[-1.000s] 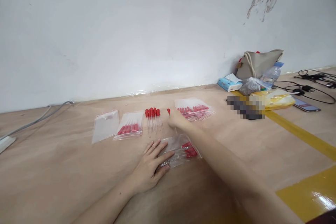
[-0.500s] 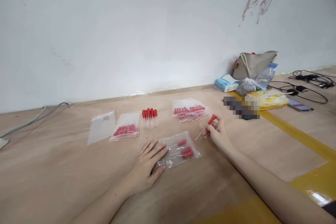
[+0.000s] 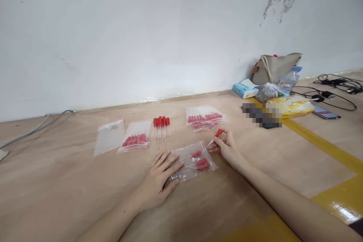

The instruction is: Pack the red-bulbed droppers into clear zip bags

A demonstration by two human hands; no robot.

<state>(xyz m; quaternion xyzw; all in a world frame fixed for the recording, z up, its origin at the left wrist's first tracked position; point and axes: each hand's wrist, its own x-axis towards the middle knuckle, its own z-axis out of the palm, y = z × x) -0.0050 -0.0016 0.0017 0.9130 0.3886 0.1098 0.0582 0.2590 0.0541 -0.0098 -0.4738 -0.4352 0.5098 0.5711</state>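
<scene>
My left hand (image 3: 163, 176) lies flat, fingers spread, on the left end of a clear zip bag (image 3: 188, 155). Inside that bag are 3 red-bulbed droppers (image 3: 202, 163), their bulbs toward the right end. In my right hand (image 3: 227, 145) a dropper (image 3: 218, 133) is pinched between the fingers, red bulb up and thin tip slanting down-left to the bag's right edge. Whether the tip is inside the bag I cannot tell. Beyond the bag, several loose droppers (image 3: 161, 121) lie side by side, bulbs toward the wall.
Filled zip bags of droppers lie in a left stack (image 3: 136, 136) and a right stack (image 3: 205, 117). An unfilled zip bag (image 3: 109, 136) is at far left. Toward the right are a tissue pack (image 3: 245, 90), a grey bag (image 3: 278, 69), a yellow packet (image 3: 295, 107), a phone (image 3: 326, 112) and black cables (image 3: 337, 83).
My right hand has moved left with the dropper, bringing its tip to the zip bag's right edge. My left hand stays in place on the bag.
</scene>
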